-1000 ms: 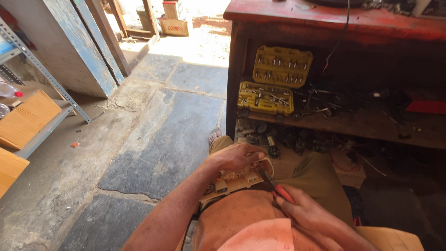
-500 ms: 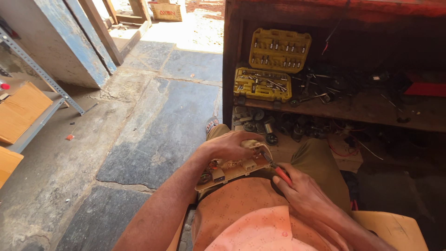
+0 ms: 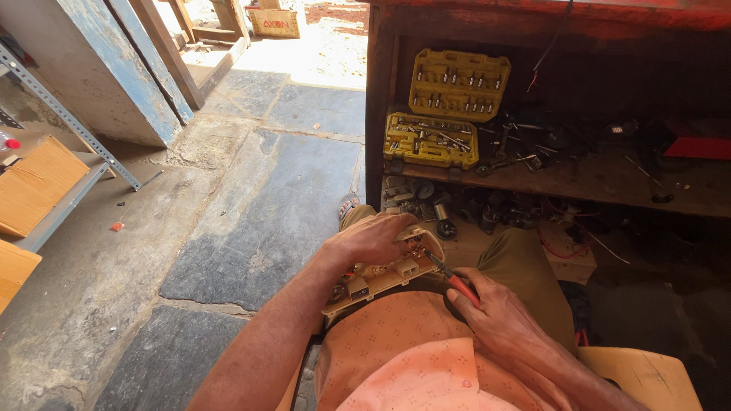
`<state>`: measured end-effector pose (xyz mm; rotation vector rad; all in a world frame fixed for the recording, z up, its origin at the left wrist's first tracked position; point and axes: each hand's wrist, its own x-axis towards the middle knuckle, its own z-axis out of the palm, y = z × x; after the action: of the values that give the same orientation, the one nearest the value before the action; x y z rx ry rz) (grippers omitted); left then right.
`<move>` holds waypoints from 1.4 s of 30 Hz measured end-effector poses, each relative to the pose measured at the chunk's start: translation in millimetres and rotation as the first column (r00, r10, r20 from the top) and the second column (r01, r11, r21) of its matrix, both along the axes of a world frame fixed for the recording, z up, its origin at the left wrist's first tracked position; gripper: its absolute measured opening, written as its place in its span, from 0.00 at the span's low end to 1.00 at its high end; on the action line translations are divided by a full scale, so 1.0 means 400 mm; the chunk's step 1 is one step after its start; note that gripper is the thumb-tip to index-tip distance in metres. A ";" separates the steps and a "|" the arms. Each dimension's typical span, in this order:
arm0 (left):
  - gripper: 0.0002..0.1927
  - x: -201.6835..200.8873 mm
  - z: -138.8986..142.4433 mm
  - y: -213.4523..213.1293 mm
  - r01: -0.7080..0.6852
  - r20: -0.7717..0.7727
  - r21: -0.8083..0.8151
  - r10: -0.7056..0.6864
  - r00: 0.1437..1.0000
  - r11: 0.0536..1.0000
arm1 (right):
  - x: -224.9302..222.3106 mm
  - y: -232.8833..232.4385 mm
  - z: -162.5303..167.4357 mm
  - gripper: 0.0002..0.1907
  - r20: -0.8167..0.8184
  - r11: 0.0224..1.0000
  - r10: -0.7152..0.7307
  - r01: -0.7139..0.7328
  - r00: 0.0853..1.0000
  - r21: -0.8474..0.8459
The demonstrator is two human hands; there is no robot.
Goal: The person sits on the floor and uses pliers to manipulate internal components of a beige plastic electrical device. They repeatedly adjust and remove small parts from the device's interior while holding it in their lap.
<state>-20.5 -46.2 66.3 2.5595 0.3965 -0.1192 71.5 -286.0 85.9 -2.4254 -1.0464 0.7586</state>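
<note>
**Screwdriver tip at the back of a cream plastic panel held on the lap**

The person sits with a cream plastic panel (image 3: 381,274) resting across the lap, in the lower centre of the frame. The left hand (image 3: 373,240) lies over its upper end, fingers curled down and closed on the edge, pinning it. The right hand (image 3: 499,312) is wrapped shut around the red handle of a screwdriver (image 3: 453,278), whose dark shaft reaches up and left to a spot on the panel just under the left fingers.

To do this well, I judge the left hand should press the panel firmly against the thigh so it cannot rock, while the right keeps the shaft in line with the fastener and pushes along that line before turning; a tilted tip would likely slip and scar the plastic or jab the holding fingers, which sit very close. Whether the tip is seated in a screw head cannot be told; it is too small and partly hidden.

The panel's long axis runs diagonally, from lower left near the shirt up to the right toward the knee, its back, with small square sockets, facing up. The screwdriver points up-left, crossing that axis at an angle.

Beyond the knees, in the upper right, an open yellow socket set case (image 3: 445,110) stands on a cluttered wooden shelf (image 3: 609,186); stone floor (image 3: 251,221) fills the left.
</note>
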 end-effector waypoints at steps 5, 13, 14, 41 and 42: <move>0.35 0.000 -0.004 0.004 0.021 0.042 0.048 -0.023 0.999 0.999 | 0.007 -0.001 -0.010 0.25 0.016 1.000 0.011 -0.010 1.000 -0.002; 0.34 0.008 -0.030 0.037 0.052 0.107 0.023 -0.054 0.993 0.998 | 0.015 -0.002 -0.036 0.25 0.027 0.999 0.039 -0.038 0.999 -0.007; 0.34 0.009 -0.031 0.040 0.060 0.124 0.032 -0.063 0.990 0.998 | 0.015 -0.002 -0.039 0.25 0.017 0.999 0.033 -0.033 0.999 -0.016; 0.31 -0.009 0.026 -0.010 0.068 0.132 0.067 -0.077 0.988 0.995 | 0.001 -0.006 -0.034 0.30 0.200 0.984 0.060 -0.091 0.978 0.152; 0.31 -0.011 0.029 -0.013 0.084 0.203 0.074 -0.097 0.974 0.994 | 0.000 -0.006 -0.028 0.31 0.226 0.990 0.058 -0.085 0.972 0.113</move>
<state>-24.7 -51.5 77.8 2.6215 0.2074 0.1283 71.5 -288.2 74.8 -2.4180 -1.2329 0.4362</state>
